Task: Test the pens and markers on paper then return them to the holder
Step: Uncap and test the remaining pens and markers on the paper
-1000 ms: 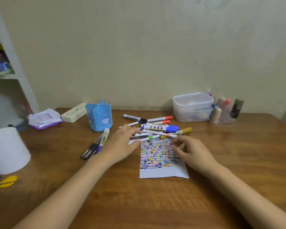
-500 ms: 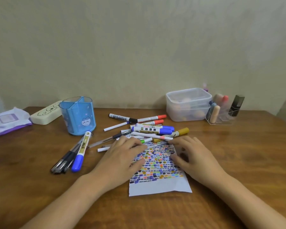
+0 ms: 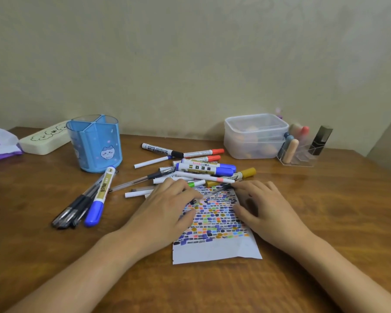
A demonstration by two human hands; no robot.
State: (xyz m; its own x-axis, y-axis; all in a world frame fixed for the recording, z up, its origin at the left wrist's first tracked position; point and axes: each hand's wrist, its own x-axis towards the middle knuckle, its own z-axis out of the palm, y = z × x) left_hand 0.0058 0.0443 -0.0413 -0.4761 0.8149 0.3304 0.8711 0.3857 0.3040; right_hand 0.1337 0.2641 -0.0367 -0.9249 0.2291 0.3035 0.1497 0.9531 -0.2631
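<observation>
Thin clear pen (image 3: 215, 192) lying at frame centre across the top of the paper (image 3: 215, 224), long axis slanting lower left to upper right. Spanning the gap between both hands: left hand (image 3: 165, 208) covering its lower end, fingers curled over it, actual grip not resolvable; right hand (image 3: 264, 206) touching near its dark upper tip, fingers loosely bent, holding nothing. Marker pile (image 3: 201, 168) sitting just above. Blue holder (image 3: 95, 143) standing upper left, nearer the left hand.
</observation>
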